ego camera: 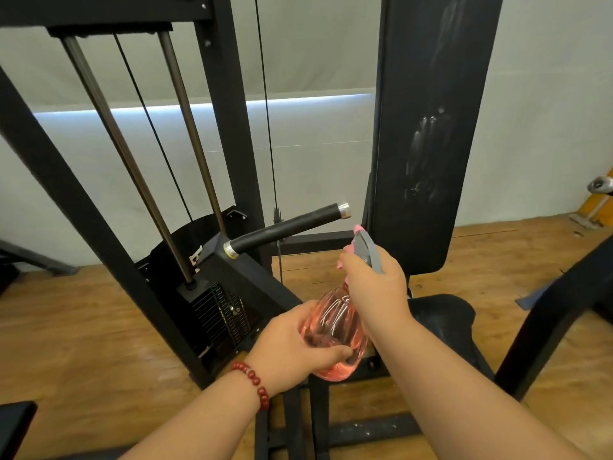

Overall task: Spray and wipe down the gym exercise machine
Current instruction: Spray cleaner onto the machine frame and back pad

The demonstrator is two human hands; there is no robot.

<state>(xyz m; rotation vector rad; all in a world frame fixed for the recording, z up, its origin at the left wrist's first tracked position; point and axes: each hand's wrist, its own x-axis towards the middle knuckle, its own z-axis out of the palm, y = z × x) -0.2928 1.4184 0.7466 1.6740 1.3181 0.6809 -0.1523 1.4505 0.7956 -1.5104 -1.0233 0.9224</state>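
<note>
Right hand (374, 283) grips the neck of a pink see-through plastic spray bottle (335, 330) just under its grey trigger head (368, 250), fingers curled round it. The trigger finger is hidden behind the hand, so I cannot tell whether it is squeezing. Left hand (295, 346), with a red bead bracelet (252, 383) on the wrist, cups the bottle's lower body, fingers wrapped under and thumb across the front. Judged purpose: a second hand to steady the aim.

The bottle is in the air, tilted, in front of the machine, between the black foam-covered handle bar with chrome ends (285, 227) and the black padded seat (441, 317). Its pink nozzle tip (358, 229) points up and away at the tall black upright back pad (431, 127), near the pad's lower edge.

The pad shows pale streaks (421, 151) at mid-height, possibly wet spray, though glare makes that unsure. The black weight stack (225, 313) and steel guide rods (132, 167) sit to the left, well off the nozzle line. No cloth is in view.

Judgement: this is the spraying step, on the back pad. Wiping is not yet done, and the handle bar and seat are left to do. The next move calls for a cloth, so one hand must come off the bottle. Risk: runoff dripping onto the wooden floor (83, 327).
</note>
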